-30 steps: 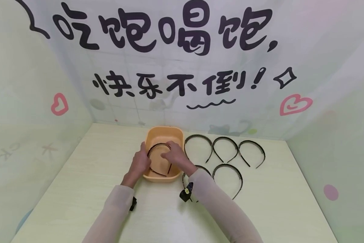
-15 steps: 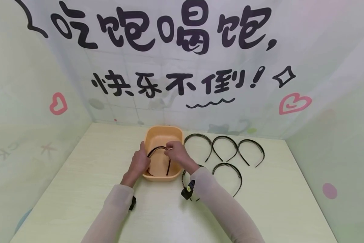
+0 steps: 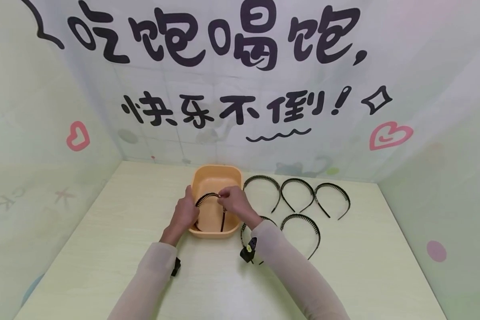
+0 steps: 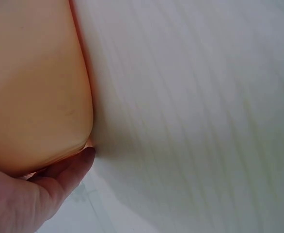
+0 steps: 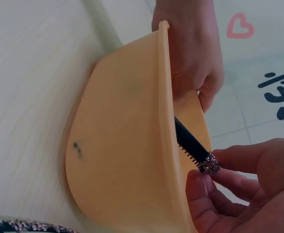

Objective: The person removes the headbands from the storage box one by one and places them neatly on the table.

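Note:
My left hand [image 3: 185, 213] grips the left side of an orange plastic bin [image 3: 217, 167]; in the left wrist view its fingers [image 4: 74, 172] lie along the outer wall. Inside the bin a black toothed headband [image 3: 207, 196] stands tilted, its arch up and its ends low. My right hand [image 3: 237, 202] reaches over the bin and pinches that arch. The right wrist view shows its thumb and fingers on a glittery patch of the headband [image 5: 193, 141]. Whether the left thumb touches the headband is hidden.
Right of the bin, three headbands lie in a back row, with one headband [image 3: 297, 181] in the middle. Of two in front, one headband [image 3: 300, 217] shows well; the other is partly under the right forearm. Printed walls enclose the table [image 3: 115, 222].
My right hand has turned the headband's arch inside the bin, so its loop looks narrower and more tilted. The left hand stays at the bin's side; the other headbands have not moved.

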Available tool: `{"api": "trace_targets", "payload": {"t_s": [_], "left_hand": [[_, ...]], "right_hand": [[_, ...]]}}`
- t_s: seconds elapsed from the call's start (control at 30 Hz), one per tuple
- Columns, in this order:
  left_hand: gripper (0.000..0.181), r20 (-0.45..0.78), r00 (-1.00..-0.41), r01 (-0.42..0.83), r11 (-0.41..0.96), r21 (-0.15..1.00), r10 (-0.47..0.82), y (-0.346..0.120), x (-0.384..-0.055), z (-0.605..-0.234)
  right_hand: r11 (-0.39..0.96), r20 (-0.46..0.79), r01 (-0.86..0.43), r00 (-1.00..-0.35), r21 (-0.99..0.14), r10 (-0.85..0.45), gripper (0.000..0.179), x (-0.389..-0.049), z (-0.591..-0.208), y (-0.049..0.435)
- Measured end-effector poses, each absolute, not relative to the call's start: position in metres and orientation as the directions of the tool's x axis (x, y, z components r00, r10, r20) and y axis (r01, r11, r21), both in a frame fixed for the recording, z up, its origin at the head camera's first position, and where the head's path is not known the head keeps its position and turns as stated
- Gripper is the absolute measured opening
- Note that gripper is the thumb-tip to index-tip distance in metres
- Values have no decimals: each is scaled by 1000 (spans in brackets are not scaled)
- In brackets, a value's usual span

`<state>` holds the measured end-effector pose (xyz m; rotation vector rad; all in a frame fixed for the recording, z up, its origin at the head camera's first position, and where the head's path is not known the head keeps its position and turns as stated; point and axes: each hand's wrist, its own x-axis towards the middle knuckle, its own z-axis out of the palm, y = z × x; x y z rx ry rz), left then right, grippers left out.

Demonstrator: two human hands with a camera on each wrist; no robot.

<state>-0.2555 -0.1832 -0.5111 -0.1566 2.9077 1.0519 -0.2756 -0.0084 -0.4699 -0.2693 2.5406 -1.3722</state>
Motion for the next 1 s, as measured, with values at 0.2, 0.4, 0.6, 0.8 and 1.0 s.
{"api": "trace_targets", "payload": {"t_s": [0.2,0.4,0.6,0.8,1.0], "left_hand": [[73,-84,-994,-112,761,639,-76,-183,-257,-512],[72,-93,-993,-120,753,647,-78,-181,-257,-512],[74,-87,-992,-123,754,646,-88,-181,-257,-511],[73,-79,-993,-122,761,638,-93,-182,-257,-511],[74,-89,-991,-131,762,634,-97,-183,-256,-511]], "right_hand": [[559,-118,-37,-964,-828,-238,19,-278,-470,-8],[581,-95,-46,-973,-813,-211,14,-280,-465,-4],[483,-98,-3,-978,-876,-184,14,-282,-458,3],[430,-156,83,-978,-899,-138,14,-281,-459,7],[374,-161,97,-977,-922,-142,19,-281,-461,16]]}}
